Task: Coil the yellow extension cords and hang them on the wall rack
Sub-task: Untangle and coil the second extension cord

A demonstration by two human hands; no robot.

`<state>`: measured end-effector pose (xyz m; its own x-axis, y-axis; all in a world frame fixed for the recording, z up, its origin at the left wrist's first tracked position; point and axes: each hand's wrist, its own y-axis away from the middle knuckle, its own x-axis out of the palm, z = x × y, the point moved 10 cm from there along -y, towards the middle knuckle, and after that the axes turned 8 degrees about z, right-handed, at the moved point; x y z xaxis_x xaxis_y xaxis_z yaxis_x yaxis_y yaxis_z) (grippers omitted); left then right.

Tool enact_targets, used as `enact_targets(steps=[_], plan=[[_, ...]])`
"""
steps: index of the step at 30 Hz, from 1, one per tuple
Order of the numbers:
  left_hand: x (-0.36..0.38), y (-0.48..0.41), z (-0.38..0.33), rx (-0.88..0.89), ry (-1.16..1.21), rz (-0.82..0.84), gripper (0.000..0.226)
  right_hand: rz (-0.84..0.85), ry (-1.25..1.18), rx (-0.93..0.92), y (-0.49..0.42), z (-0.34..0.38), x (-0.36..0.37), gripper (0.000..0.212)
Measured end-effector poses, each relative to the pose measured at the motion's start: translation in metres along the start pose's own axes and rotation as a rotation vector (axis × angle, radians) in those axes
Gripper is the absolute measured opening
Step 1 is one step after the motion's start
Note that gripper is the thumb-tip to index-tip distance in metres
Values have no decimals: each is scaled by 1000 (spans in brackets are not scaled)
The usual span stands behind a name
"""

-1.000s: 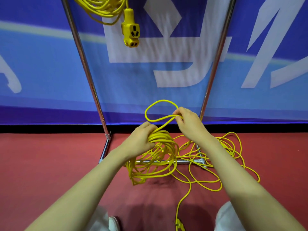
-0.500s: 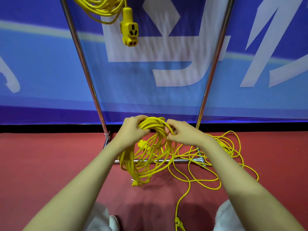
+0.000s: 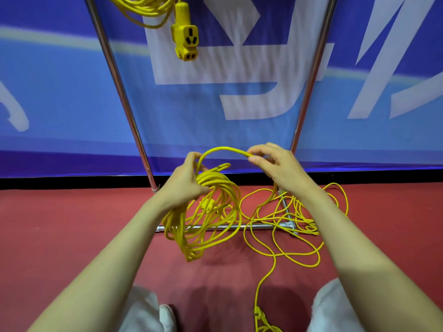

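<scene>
My left hand (image 3: pixel 185 184) grips the top of a coil of yellow extension cord (image 3: pixel 203 221) that hangs down above the red floor. My right hand (image 3: pixel 275 165) pinches a fresh arc of the same cord (image 3: pixel 225 149) that runs between both hands. More of the cord lies in loose loops (image 3: pixel 287 226) on the floor to the right, over the rack's base bar. Its plug end (image 3: pixel 260 315) lies near my feet. Another coiled yellow cord (image 3: pixel 143 8) hangs at the top of the rack, its socket block (image 3: pixel 185 41) dangling below.
The rack's two slanted metal poles (image 3: pixel 119 92) (image 3: pixel 309 92) stand before a blue banner wall (image 3: pixel 48 104). Its base bars (image 3: pixel 259 226) lie on the red floor (image 3: pixel 60 236). My shoe (image 3: pixel 167 316) and white trouser legs (image 3: pixel 335 307) are at the bottom edge.
My right hand pulled away from the coil to the right and up, drawing out a new arc of cord. My left hand still holds the coil.
</scene>
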<state>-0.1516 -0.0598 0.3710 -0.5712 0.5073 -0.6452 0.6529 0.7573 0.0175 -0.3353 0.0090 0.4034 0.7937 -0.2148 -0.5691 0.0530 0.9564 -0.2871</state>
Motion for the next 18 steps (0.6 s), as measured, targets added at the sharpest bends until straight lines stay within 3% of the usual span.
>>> enact_targets(steps=[3, 5, 13, 18], plan=[[8, 1, -3, 14, -62, 47, 60, 94, 250, -32, 1, 4, 13, 16], [13, 1, -4, 16, -59, 77, 54, 134, 278, -34, 1, 6, 20, 18], [25, -3, -7, 2, 15, 93, 36, 160, -98, 9, -1, 14, 57, 11], [15, -5, 2, -59, 55, 48, 30, 232, -91, 78, 0, -3, 60, 10]])
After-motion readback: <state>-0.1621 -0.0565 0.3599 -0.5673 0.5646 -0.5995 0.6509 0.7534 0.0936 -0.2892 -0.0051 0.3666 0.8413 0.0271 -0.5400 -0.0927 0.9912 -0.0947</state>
